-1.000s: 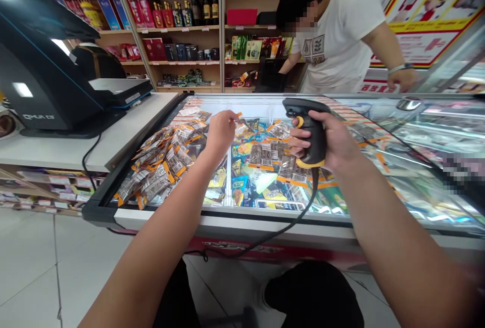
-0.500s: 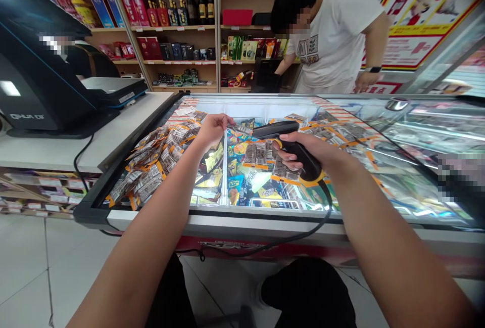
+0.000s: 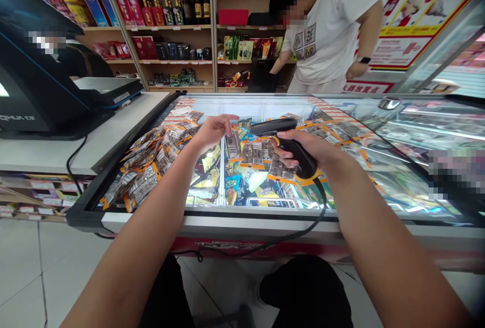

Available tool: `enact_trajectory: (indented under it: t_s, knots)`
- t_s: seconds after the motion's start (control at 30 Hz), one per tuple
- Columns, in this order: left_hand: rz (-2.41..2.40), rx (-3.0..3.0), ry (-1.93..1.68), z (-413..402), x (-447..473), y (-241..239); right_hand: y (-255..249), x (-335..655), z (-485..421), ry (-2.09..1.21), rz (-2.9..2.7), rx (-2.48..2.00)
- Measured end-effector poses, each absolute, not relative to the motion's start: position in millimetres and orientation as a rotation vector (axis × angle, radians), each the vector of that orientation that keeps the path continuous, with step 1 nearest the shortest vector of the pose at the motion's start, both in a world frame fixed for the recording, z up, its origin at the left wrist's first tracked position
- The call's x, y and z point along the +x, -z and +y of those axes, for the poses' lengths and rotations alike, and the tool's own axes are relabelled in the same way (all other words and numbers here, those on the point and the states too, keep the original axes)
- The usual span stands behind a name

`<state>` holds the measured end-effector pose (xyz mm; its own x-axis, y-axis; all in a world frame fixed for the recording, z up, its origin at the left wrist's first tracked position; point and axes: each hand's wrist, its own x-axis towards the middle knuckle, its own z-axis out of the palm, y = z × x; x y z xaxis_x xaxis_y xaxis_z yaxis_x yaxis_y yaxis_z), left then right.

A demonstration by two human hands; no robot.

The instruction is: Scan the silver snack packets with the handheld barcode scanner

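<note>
My right hand (image 3: 308, 148) is wrapped round the grip of a black and yellow barcode scanner (image 3: 282, 138), whose head points left. My left hand (image 3: 212, 131) pinches a small brown and orange snack packet (image 3: 232, 144) and holds it upright just in front of the scanner head. Both hands hover over the glass lid of a chest freezer (image 3: 242, 219). A heap of the same packets (image 3: 151, 164) lies on the lid at the left, and a few more (image 3: 282, 169) lie under the scanner.
A black cash register (image 3: 41, 95) stands on the white counter (image 3: 94, 141) to the left. A person in a white T-shirt (image 3: 329, 30) stands behind the freezer. Shelves with bottles and boxes (image 3: 170, 19) fill the back wall. The scanner's cable (image 3: 280, 239) hangs over the freezer's front edge.
My right hand tipped the scanner from upright to level, pointing left. My left hand took a packet off the lid and brought it up before the scanner head.
</note>
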<state>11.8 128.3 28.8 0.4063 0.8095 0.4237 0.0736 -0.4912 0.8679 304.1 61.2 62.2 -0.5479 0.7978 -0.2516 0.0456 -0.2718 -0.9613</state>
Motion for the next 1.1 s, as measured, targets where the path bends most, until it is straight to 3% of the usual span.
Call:
enact_trajectory:
  t_s: [0.83, 1.1]
  knots:
    - [0.814, 1.678, -1.11, 125, 35, -24, -66, 301, 53, -2.013, -1.363, -1.007]
    - [1.477, 1.616, -1.304, 134, 35, -8, -68, 307, 63, -1.905, -1.265, -0.977]
